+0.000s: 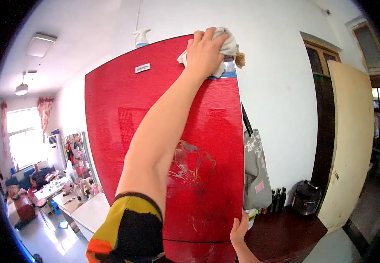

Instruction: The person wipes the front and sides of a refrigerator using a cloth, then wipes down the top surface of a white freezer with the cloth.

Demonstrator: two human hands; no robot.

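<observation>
A tall red refrigerator point(155, 101) with a glossy door and a pale flower pattern stands in front of me. My left hand point(204, 52) is closed on a whitish cloth point(228, 41), pressed against the top right corner of the door. Under the cloth shows part of a blue and white label point(228, 69). Lower down, my right hand point(240, 229) holds the door's right edge, its fingers partly hidden. A white spray bottle point(142, 37) stands on top of the refrigerator, left of my left hand.
A grey patterned bag point(255, 171) hangs at the right side. Dark bottles point(280, 199) and a black cooker point(307, 197) stand on a dark red cabinet point(282, 236) by an open door point(350, 140). Far left, a person point(38, 176) sits behind a cluttered table point(52, 188).
</observation>
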